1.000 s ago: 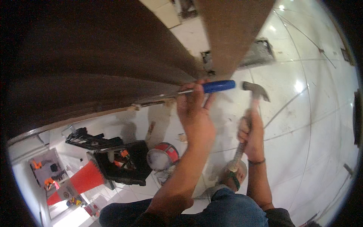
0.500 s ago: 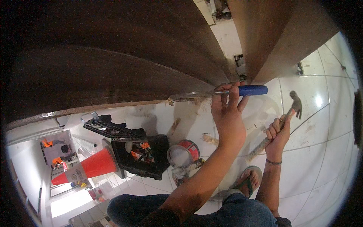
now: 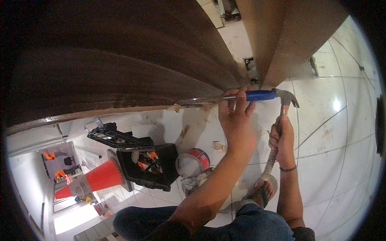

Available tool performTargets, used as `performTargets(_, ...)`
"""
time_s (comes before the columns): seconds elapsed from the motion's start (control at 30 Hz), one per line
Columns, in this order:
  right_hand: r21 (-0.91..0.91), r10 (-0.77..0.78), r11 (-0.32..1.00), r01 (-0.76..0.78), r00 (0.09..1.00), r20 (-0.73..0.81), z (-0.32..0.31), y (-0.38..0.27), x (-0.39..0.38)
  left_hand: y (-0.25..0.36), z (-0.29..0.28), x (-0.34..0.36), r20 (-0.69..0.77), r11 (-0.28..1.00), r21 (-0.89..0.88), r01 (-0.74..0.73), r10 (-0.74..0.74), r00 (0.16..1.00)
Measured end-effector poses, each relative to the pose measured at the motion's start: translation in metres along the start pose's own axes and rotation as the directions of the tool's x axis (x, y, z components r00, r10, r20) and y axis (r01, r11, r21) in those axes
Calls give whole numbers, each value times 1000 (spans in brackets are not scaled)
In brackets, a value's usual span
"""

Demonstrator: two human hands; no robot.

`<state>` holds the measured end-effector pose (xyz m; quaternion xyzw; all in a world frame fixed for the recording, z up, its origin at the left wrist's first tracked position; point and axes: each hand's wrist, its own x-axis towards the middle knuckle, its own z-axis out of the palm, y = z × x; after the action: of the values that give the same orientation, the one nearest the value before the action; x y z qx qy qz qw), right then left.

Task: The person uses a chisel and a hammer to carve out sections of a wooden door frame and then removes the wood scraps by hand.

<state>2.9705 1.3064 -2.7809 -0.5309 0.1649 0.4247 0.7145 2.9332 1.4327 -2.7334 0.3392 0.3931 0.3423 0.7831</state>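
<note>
The hammer (image 3: 288,98), held apart half a second ago, is now set against the end of the blue-handled tool (image 3: 260,95); a blow is apparently being delivered. The tool is pinched by the left hand (image 3: 236,122) along the brown panel's (image 3: 132,68) edge; the hammer is clenched in the right hand (image 3: 284,140). The red cone's (image 3: 103,176) mark cannot be read.

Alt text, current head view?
A person's left hand holds a blue-handled tool at the edge of a dark panel; right hand holds a claw hammer, its head at the tool's butt end. Lower left: open black toolbox, red cone.
</note>
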Motion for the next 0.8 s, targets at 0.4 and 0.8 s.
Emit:
performTargets(0.4,-122,23,992,-21,1000,15,-13,22,-8,4,-13,-7,-2,999,39,16,-16,1000)
performTargets(0.8,-309,-419,875,372,902,-102,-54,47,-24,57,-19,-93,255,912,60,406,-408,877)
